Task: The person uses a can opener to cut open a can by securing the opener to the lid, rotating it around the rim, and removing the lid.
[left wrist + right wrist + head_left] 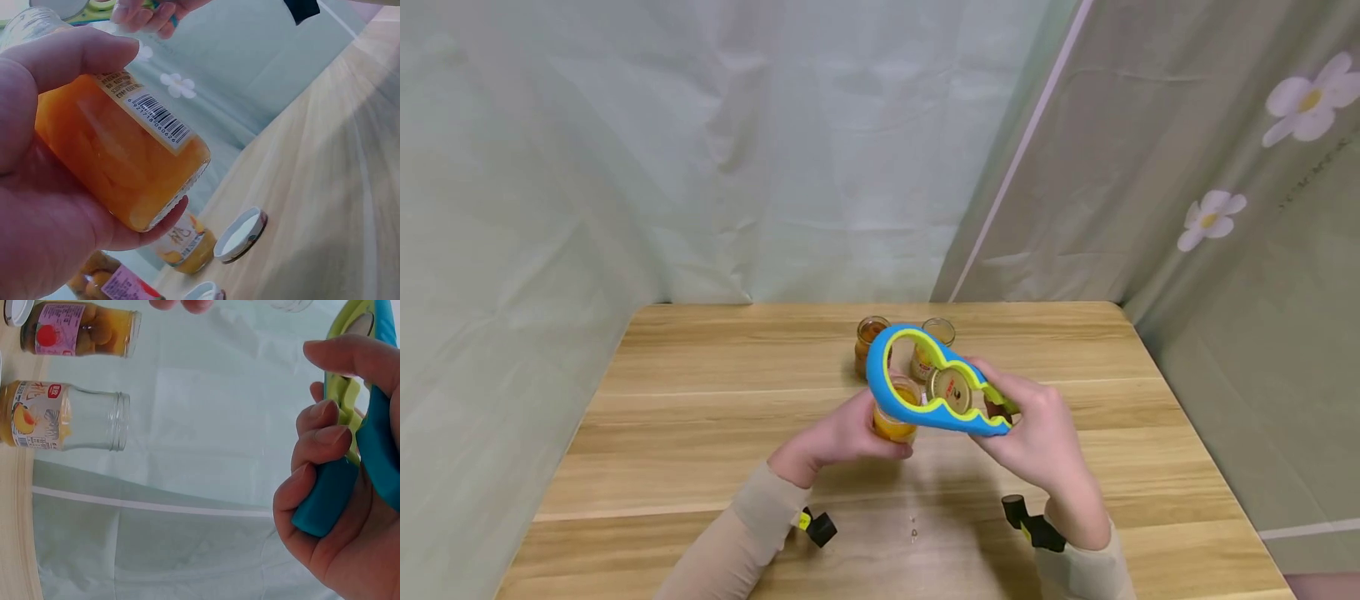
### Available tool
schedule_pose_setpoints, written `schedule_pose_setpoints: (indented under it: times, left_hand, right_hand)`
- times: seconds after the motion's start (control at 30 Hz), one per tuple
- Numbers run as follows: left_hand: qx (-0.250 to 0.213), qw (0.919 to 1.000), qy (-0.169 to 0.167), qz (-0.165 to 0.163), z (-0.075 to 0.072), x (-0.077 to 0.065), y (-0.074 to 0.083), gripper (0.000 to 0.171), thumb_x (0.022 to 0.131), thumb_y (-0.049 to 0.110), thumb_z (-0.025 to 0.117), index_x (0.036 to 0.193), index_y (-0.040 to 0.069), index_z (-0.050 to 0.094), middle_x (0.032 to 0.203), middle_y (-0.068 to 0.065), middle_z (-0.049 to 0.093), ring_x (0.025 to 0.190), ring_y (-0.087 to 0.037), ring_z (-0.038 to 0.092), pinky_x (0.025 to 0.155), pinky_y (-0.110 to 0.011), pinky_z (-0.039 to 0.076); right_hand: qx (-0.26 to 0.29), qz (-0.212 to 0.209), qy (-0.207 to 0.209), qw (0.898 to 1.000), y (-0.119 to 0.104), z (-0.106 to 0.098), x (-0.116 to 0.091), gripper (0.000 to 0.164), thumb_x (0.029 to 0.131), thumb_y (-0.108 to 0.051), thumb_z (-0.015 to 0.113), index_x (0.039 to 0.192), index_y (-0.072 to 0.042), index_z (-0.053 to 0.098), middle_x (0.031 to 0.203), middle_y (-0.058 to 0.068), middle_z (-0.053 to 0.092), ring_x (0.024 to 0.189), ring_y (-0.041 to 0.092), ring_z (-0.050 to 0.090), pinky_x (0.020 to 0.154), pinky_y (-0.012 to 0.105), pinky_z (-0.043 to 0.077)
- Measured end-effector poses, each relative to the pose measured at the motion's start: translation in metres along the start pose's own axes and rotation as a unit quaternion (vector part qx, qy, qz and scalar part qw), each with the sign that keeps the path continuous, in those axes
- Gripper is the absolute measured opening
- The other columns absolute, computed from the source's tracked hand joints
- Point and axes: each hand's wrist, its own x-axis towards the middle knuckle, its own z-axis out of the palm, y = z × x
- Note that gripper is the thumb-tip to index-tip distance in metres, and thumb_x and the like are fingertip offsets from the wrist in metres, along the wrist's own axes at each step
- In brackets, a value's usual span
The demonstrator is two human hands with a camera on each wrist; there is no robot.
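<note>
My left hand point(857, 429) is wrapped around a glass jar of orange fruit point(125, 150), tilted in the left wrist view, with a barcode label on its side. In the head view that jar's mouth appears through the wide loop of a blue and yellow-green jar opener point(876, 379). Its handles are gripped by my right hand point(1041, 425), with fingers curled round them in the right wrist view. A gold lid point(953, 390) shows inside the narrower notches of the opener, apart from the jar. Part of the lid's rim is hidden by the opener.
Behind the hands stand a lidless jar of dark round fruit point(94, 328) and a peach-labelled jar point(44, 415), also lidless. A lid point(240, 234) lies beside them, with another lid point(205, 292) close by. Small wet drops point(913, 533) dot the wooden table point(700, 400).
</note>
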Motion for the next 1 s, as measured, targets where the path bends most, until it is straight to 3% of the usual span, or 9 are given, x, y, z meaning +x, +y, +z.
schedule_pose_setpoints:
  times: [0.2,0.43,0.63,0.8,0.93,1.0]
  left_hand:
    - [0.032,0.9979,0.036,-0.043,-0.010,-0.007,0.007,0.087,0.075,0.004,0.084,0.142,0.024,0.033,0.122,0.000,0.057,0.112,-0.018,0.053,0.103,-0.047,0.043]
    - [0.005,0.9962,0.066,-0.056,-0.021,-0.011,0.029,0.073,0.076,0.000,0.083,0.131,0.019,0.040,0.121,-0.007,0.060,0.112,-0.025,0.056,0.103,-0.055,0.040]
    - [-0.005,0.9953,0.090,-0.035,-0.035,-0.015,0.043,0.069,0.075,-0.002,0.082,0.129,0.011,0.041,0.114,-0.018,0.060,0.108,-0.025,0.056,0.103,-0.056,0.038]
    - [-0.027,0.9944,0.102,0.000,-0.048,-0.020,0.046,0.062,0.075,-0.011,0.078,0.122,-0.001,0.040,0.114,-0.016,0.061,0.112,-0.030,0.058,0.103,-0.046,0.044]
    - [-0.022,0.9916,0.127,0.000,-0.058,-0.024,0.047,0.062,0.075,-0.011,0.078,0.122,-0.001,0.039,0.113,-0.022,0.058,0.110,-0.032,0.057,0.100,-0.039,0.046]
    - [-0.021,0.9900,0.140,-0.001,-0.064,-0.026,0.040,0.061,0.076,-0.008,0.079,0.124,0.003,0.042,0.115,-0.025,0.056,0.110,-0.037,0.054,0.099,-0.039,0.046]
  right_hand:
    - [0.001,0.031,0.016,0.999,0.000,-0.001,-0.002,0.063,0.069,-0.014,0.081,0.129,-0.022,0.065,0.083,-0.009,0.067,0.059,0.009,0.052,0.045,0.033,0.048]
    - [-0.004,0.035,0.033,0.999,0.000,-0.002,-0.003,0.062,0.067,-0.014,0.082,0.128,-0.018,0.067,0.092,-0.003,0.072,0.060,0.010,0.054,0.046,0.035,0.049]
    - [-0.007,0.036,0.039,0.999,0.000,-0.003,-0.001,0.062,0.068,-0.013,0.081,0.128,-0.018,0.066,0.088,-0.004,0.071,0.060,0.010,0.054,0.047,0.034,0.048]
    - [-0.003,0.037,0.042,0.998,-0.001,-0.004,0.000,0.063,0.068,-0.013,0.082,0.129,-0.019,0.066,0.091,-0.004,0.071,0.061,0.010,0.055,0.048,0.032,0.049]
    - [0.000,0.040,0.045,0.998,0.000,-0.005,-0.001,0.063,0.068,-0.013,0.083,0.128,-0.018,0.066,0.093,-0.003,0.072,0.063,0.009,0.057,0.050,0.032,0.051]
    - [0.003,0.043,0.045,0.998,0.000,-0.005,-0.001,0.063,0.068,-0.013,0.083,0.129,-0.017,0.066,0.094,-0.002,0.072,0.064,0.009,0.058,0.050,0.032,0.052]
